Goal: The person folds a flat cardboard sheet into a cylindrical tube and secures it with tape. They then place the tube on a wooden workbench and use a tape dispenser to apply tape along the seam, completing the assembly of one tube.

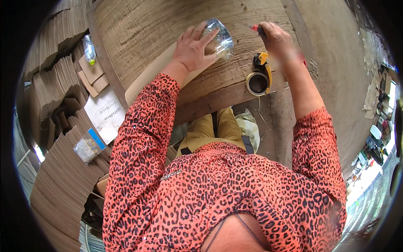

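Observation:
My left hand (195, 47) rests over a crinkled clear plastic piece (224, 37), with its index finger and thumb around the near side. Below this hand and forearm lies a long tan cardboard piece (157, 69), partly covered by my sleeve. To the right, my right hand (275, 40) is closed around a slim tool (254, 27) with a red and black handle. Its thin tip points left toward the plastic but does not touch it; the exact kind is too small to tell. Just below this hand, a yellow and black tape dispenser (261, 75) stands near the wooden table's edge.
The wooden tabletop (138, 23) has a raised frame. Stacks of flat cardboard (54, 176) fill the left side, bearing a plastic bottle (89, 49), a white sheet (105, 113) and a small clear packet (88, 147). A pale bag (249, 128) lies beside my legs.

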Demonstrator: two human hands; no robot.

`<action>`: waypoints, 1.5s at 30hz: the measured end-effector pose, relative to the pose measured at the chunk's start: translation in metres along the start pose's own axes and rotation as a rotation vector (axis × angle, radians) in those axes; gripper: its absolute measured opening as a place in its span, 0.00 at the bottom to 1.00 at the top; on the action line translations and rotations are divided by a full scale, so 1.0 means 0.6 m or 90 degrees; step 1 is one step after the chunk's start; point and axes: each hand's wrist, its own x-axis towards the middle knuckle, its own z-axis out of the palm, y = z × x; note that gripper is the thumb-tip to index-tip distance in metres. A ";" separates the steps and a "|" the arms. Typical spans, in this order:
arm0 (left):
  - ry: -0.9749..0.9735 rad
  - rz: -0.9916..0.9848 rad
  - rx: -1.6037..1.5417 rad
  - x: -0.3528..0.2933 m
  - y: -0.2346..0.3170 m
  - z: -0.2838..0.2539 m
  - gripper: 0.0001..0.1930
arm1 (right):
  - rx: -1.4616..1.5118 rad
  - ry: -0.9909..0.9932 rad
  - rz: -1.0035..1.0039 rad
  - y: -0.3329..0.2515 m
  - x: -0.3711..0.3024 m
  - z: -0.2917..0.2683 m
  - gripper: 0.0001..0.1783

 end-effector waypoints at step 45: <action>0.026 0.047 0.023 0.022 -0.005 0.022 0.39 | 0.252 0.074 0.412 0.268 -0.073 0.153 0.42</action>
